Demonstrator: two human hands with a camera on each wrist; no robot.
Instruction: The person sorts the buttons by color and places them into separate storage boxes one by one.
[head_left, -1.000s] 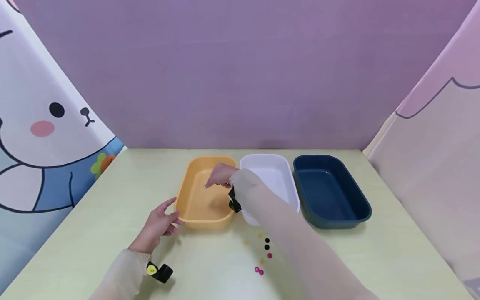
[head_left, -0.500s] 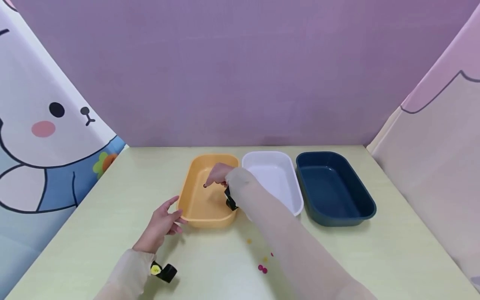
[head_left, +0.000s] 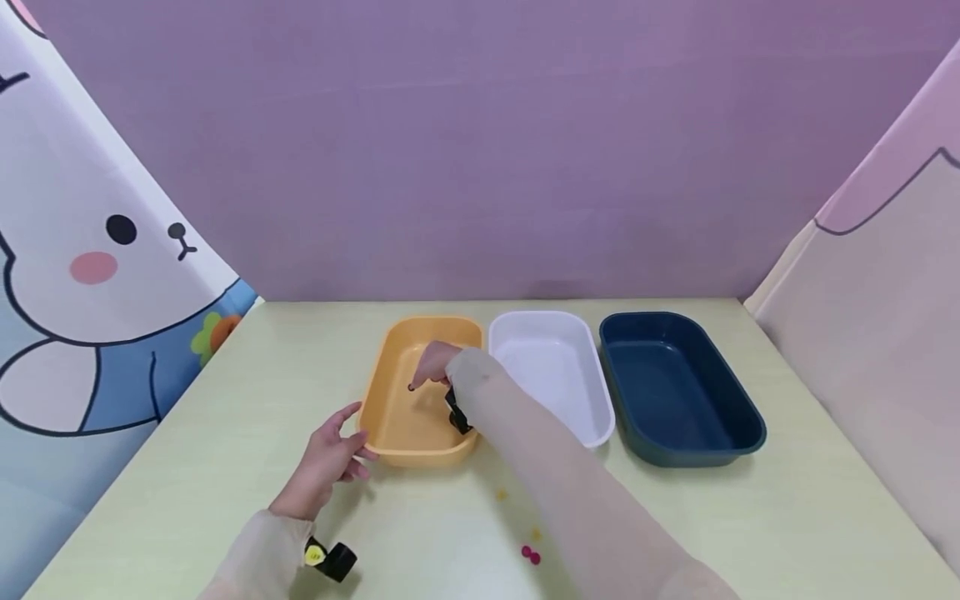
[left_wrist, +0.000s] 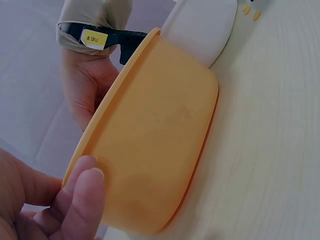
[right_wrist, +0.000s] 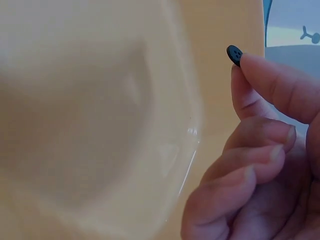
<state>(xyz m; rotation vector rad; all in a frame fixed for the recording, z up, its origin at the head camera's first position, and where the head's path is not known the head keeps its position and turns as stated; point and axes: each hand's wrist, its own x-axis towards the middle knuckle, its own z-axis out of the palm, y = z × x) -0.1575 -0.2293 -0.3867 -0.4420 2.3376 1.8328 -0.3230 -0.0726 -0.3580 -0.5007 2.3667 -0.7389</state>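
Observation:
Between thumb and index finger, my right hand [head_left: 435, 363] pinches a small black button [right_wrist: 234, 55] with holes in its middle. It is above the inside of an orange tray [head_left: 390, 417], the leftmost of three, and the button shows as a dark dot at the fingertips in the head view. My left hand [head_left: 326, 462] holds that tray by its near left corner. In the left wrist view, fingertips [left_wrist: 87, 200] lie against the outer wall below the rim. The tray floor visible in the head view bears no buttons; part is behind the right hand.
A white tray [head_left: 551, 367] and a dark blue tray [head_left: 678, 392] stand in a row to the right. On the table in front lie two magenta buttons [head_left: 530, 555] and yellow buttons [left_wrist: 251, 12]. My right sleeve hides part of the table.
The view has shifted slightly. Both hands keep nearly the same places at the orange tray. My right sleeve now covers the black buttons and a magenta one seen on the table a second ago.

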